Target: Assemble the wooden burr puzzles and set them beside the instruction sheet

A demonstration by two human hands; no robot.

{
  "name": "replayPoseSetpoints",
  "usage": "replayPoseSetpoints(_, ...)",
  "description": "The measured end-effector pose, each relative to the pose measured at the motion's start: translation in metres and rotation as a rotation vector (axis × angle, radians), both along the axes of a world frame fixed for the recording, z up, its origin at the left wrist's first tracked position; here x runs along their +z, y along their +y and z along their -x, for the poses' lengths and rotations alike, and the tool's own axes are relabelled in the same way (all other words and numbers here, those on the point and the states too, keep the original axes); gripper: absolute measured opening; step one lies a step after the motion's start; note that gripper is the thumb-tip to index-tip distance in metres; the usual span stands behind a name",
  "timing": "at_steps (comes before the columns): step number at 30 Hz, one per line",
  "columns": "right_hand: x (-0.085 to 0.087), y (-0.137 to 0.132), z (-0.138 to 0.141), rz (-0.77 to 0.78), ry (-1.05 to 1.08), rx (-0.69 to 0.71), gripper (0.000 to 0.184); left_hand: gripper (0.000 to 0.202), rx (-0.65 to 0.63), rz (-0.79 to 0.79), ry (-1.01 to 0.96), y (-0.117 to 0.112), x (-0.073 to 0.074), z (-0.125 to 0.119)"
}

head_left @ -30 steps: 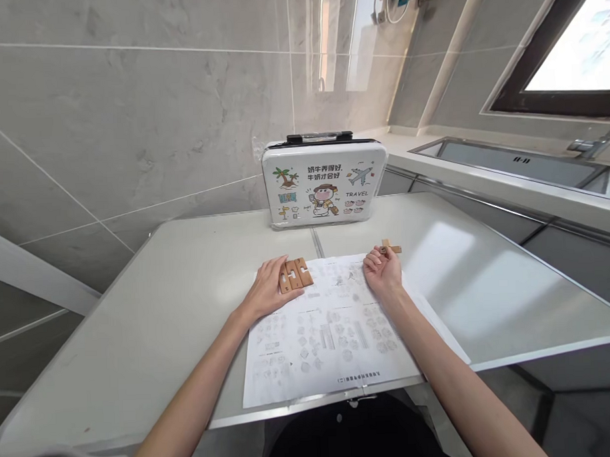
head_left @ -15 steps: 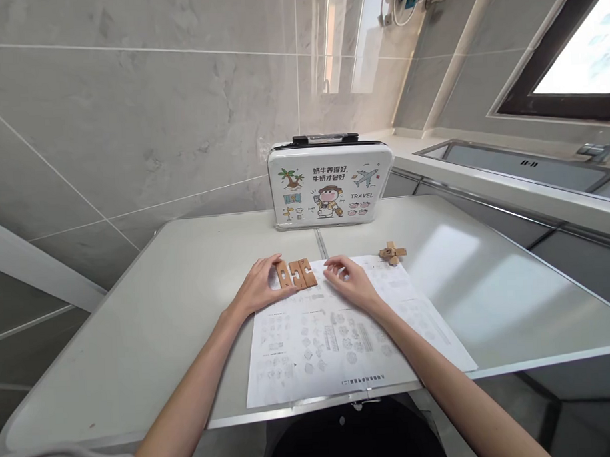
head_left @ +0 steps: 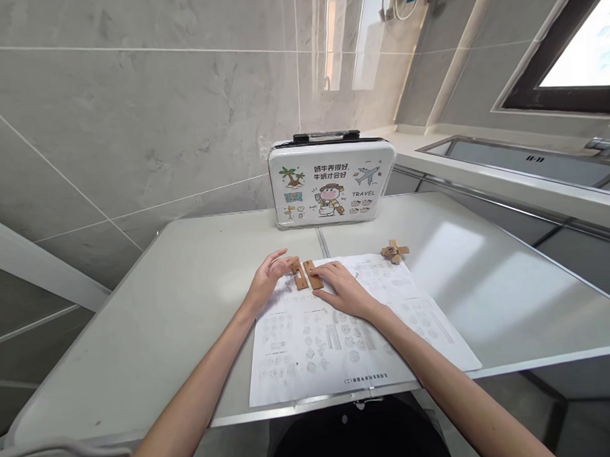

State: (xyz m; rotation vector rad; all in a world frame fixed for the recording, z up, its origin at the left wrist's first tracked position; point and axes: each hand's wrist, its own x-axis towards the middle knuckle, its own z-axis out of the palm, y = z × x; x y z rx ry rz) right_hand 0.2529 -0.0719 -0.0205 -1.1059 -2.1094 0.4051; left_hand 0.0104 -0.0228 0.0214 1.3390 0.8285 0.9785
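- Before the white case [head_left: 333, 184]: the right hand [head_left: 343, 288] hides part of a wooden slat [head_left: 315, 281].
- Also before it: drawings [head_left: 351, 340] on the sheet [head_left: 290, 390], too small to tell.
- Right of it: window [head_left: 581, 49] and tap [head_left: 602, 146], both cut off.

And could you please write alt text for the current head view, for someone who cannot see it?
A person's right hand touches a flat wooden piece over a printed sheet, with the left hand at a second, notched piece. A cross-shaped wooden assembly sits at the sheet's far right corner; a white cartoon-printed case stands behind on the pale table.
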Motion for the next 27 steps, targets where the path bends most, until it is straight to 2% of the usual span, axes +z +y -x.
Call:
replayPoseSetpoints(5, 0.002, -0.002, -0.002, 0.042, 0.034, -0.024, 0.025, 0.075, -0.008, 0.152, -0.222, 0.000, 0.002, -0.004)
replayPoseSetpoints(10, 0.017, -0.009, -0.001, 0.149, 0.303, -0.087, 0.025, 0.066, 0.036, 0.227, -0.280, 0.001, 0.002, -0.006)
replayPoseSetpoints(12, 0.023, -0.011, 0.001, 0.216, 0.447, -0.045, 0.027, 0.065, 0.032, 0.228, -0.279, 0.000, 0.002, -0.007)
replayPoseSetpoints(15, 0.028, -0.014, 0.004, 0.341, 0.631, 0.098, 0.030, 0.068, -0.011, 0.210, -0.256, -0.001, 0.000, -0.010)
replayPoseSetpoints(19, 0.030, -0.018, 0.007, 0.504, 0.773, 0.205, 0.031, 0.070, -0.093, 0.167, -0.207, -0.004, -0.001, -0.012)
replayPoseSetpoints(27, 0.034, -0.020, 0.003, 0.509, 0.846, 0.236, 0.030, 0.070, -0.174, 0.158, -0.154, -0.008, 0.003, -0.012)
